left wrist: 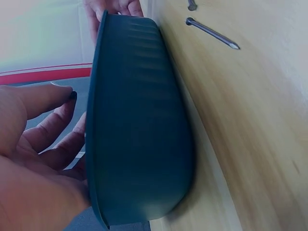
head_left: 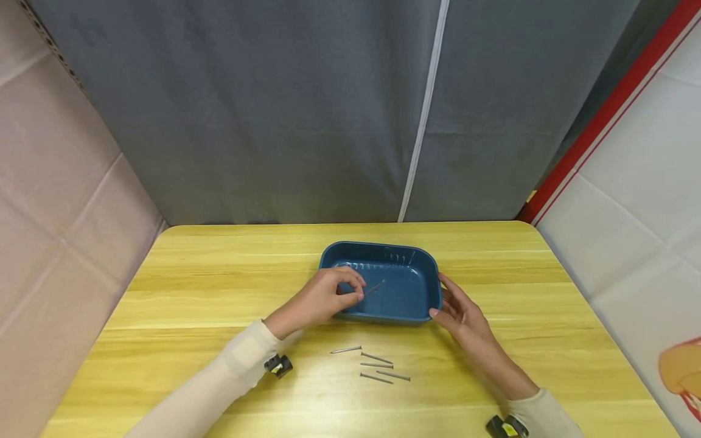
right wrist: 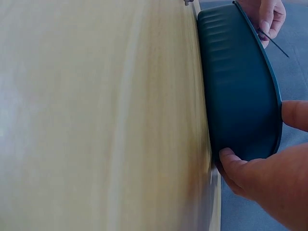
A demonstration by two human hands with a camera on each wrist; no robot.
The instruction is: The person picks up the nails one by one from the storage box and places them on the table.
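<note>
Nail [head_left: 375, 288] | pinched in left hand [head_left: 327, 298] | over blue tray [head_left: 432, 277]

Dark blue tray [head_left: 408, 301], yellow wood-grain table [head_left: 191, 292]

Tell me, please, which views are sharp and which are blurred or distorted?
Head view: sharp, evenly lit, edges bent by the wide lens. Left wrist view: left hand blurred up close, nail crisp. Right wrist view: table smeared, tray clearer.
</note>
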